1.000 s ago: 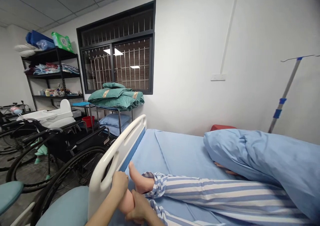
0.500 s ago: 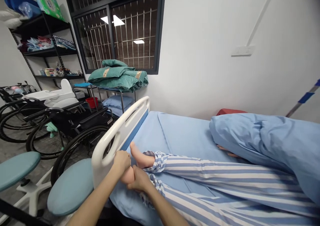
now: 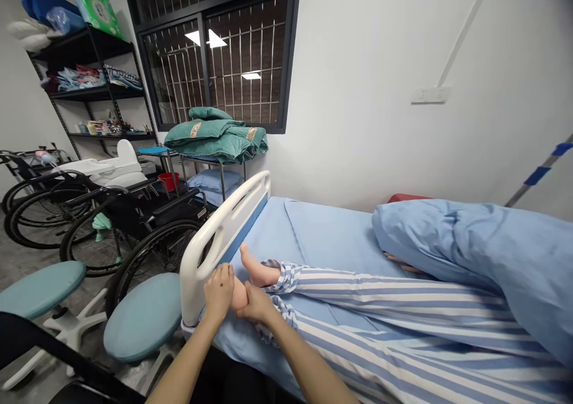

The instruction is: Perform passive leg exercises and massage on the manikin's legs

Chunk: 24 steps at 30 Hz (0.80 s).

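Observation:
Someone in blue-and-white striped trousers lies on the bed, legs stretched toward the footboard; whether a person or a mannequin I cannot tell. My left hand is wrapped over the front part of the near bare foot, its back turned up. My right hand grips the same foot around the heel and ankle. Behind it, the other bare foot rests on the sheet with toes pointing up. My hands hide most of the near foot's toes and ankle.
A white footboard stands close to my left hand. Two round stools and several wheelchairs are at the left. A blue quilt covers the upper body. Green bedding is stacked below the window.
My left hand has tilted more upright, its fingers pointing up against the near foot. My right hand stays at the heel and ankle. The whole view has shifted slightly, showing more at the left.

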{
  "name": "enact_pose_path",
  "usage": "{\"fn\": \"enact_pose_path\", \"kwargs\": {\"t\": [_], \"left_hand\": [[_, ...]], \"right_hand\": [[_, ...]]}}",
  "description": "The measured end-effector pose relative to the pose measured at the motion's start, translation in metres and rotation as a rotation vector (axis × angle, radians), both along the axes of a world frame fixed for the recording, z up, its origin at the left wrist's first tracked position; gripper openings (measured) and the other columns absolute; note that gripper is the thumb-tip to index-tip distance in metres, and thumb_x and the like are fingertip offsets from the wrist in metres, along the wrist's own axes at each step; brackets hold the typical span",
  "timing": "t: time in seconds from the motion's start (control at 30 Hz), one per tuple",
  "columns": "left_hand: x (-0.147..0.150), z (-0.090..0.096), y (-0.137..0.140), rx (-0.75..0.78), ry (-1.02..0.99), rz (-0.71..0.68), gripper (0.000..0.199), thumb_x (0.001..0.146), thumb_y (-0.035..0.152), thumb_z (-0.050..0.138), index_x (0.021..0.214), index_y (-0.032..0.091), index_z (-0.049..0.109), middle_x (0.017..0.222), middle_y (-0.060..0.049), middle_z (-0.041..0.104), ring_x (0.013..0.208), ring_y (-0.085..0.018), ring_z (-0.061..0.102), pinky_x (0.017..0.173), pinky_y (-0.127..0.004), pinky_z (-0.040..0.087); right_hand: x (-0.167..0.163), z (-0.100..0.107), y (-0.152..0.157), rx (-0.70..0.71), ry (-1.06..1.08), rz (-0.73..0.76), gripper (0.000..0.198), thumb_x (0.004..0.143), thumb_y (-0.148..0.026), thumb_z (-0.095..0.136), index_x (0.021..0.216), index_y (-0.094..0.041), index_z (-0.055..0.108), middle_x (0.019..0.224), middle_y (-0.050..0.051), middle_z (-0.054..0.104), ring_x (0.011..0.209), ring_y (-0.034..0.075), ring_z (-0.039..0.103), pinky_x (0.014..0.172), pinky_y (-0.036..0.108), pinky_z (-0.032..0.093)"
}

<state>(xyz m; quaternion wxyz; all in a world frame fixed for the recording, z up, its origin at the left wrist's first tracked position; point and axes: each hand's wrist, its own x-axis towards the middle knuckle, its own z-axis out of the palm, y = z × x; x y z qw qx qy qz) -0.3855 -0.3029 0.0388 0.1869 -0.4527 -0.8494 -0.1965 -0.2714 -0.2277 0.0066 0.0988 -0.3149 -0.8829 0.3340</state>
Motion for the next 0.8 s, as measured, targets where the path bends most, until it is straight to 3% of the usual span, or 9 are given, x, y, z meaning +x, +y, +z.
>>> {"fn": "enact_pose_path", "kwargs": {"t": [0.23, 0.37, 0.63, 0.8], "left_hand": [[-0.010, 0.037, 0.004, -0.418, 0.046, -0.094, 0.039, 0.089, 0.026, 0.026, 0.091, 0.012, 0.062, 0.082, -0.014, 0.066, 0.077, -0.022, 0.063, 0.063, -0.029, 0.043], [-0.010, 0.047, 0.017, -0.510, 0.068, -0.162, 0.032, 0.086, 0.021, 0.036, 0.088, 0.012, 0.066, 0.083, -0.016, 0.067, 0.080, -0.023, 0.064, 0.068, -0.031, 0.044], [-0.004, 0.046, 0.049, -0.721, 0.081, -0.236, 0.021, 0.076, 0.017, 0.051, 0.080, 0.011, 0.070, 0.075, -0.017, 0.068, 0.079, -0.026, 0.064, 0.071, -0.035, 0.045], [-0.010, 0.036, 0.061, -0.770, 0.044, -0.243, 0.020, 0.072, 0.024, 0.057, 0.078, 0.011, 0.071, 0.076, -0.017, 0.068, 0.080, -0.030, 0.063, 0.071, -0.038, 0.044]], "right_hand": [[0.003, 0.012, -0.007, -0.021, -0.026, 0.023, 0.050, 0.047, -0.035, 0.075, 0.086, -0.020, 0.048, 0.076, -0.001, 0.057, 0.067, 0.016, 0.053, 0.049, 0.024, 0.027], [0.004, 0.016, -0.008, -0.010, -0.026, 0.041, 0.050, 0.048, -0.037, 0.074, 0.087, -0.019, 0.048, 0.076, 0.000, 0.056, 0.067, 0.018, 0.054, 0.049, 0.025, 0.028], [-0.002, -0.007, -0.001, 0.114, -0.017, 0.043, 0.051, 0.050, -0.040, 0.071, 0.090, -0.017, 0.049, 0.084, 0.004, 0.060, 0.070, 0.019, 0.054, 0.051, 0.025, 0.027], [0.000, -0.002, 0.000, 0.037, -0.023, 0.092, 0.052, 0.054, -0.038, 0.069, 0.095, -0.015, 0.048, 0.084, 0.004, 0.059, 0.070, 0.017, 0.053, 0.052, 0.024, 0.027]]}}
